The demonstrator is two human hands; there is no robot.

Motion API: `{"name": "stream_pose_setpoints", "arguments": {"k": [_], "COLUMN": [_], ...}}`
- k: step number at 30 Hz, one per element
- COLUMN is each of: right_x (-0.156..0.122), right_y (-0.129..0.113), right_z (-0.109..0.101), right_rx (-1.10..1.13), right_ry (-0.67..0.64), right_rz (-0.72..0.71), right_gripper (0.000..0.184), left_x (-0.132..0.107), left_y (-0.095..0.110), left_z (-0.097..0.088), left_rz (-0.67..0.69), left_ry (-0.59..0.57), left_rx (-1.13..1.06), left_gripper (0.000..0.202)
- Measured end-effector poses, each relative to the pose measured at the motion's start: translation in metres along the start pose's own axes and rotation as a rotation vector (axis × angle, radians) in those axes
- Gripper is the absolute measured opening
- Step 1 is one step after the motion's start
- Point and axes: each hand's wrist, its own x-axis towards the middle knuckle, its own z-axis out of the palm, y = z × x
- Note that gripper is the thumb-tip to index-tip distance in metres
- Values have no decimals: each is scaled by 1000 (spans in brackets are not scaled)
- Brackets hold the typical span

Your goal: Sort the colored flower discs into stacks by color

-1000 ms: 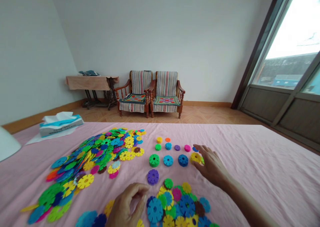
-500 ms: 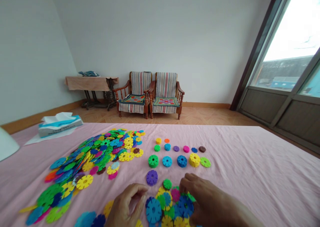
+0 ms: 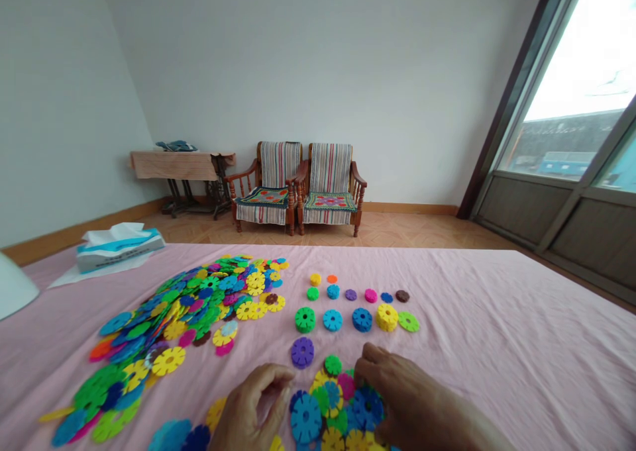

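A small heap of notched plastic discs lies at the front, with a light blue disc (image 3: 305, 416), a dark blue disc (image 3: 366, 408) and a small green disc (image 3: 332, 365) in it. My left hand (image 3: 256, 404) rests at the heap's left side, its fingers curved and the thumb apart from the forefinger, with nothing seen between them. Over the heap's right side my right hand (image 3: 397, 388) bends down, fingers closed together; what they pinch, if anything, is hidden. Just beyond stands a purple disc stack (image 3: 303, 351).
Rows of sorted discs stand farther back, including a green stack (image 3: 305, 320), a yellow stack (image 3: 386, 317) and a lime disc (image 3: 409, 322). A large mixed pile (image 3: 199, 305) spreads at the left. A tissue pack (image 3: 119, 249) lies on the pink cloth (image 3: 497, 318).
My right hand has shifted very slightly left over the heap, its fingers still closed. My left hand and the sorted discs stay where they were.
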Motion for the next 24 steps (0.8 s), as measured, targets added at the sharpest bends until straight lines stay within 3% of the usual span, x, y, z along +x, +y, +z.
{"name": "stream_pose_setpoints", "arguments": {"k": [7,11,17,24], "right_x": [-1,2,34,67], "right_y": [6,13,30,54], "right_z": [8,-2,-29,-31], "right_rx": [38,62,-52,-169], "right_ry": [25,124,353,362], "right_rz": [-73,-84,-48,40], "right_gripper": [50,42,33,29], "left_x": [0,-1,-1,1], "left_y": [0,1,7,11], "left_z": [0,0,-2,-3], "left_rz": [10,8,0,25], "left_ry": [11,12,-6,15], "left_rx": [-23,-12,24,59], "left_gripper": [18,20,23,19]}}
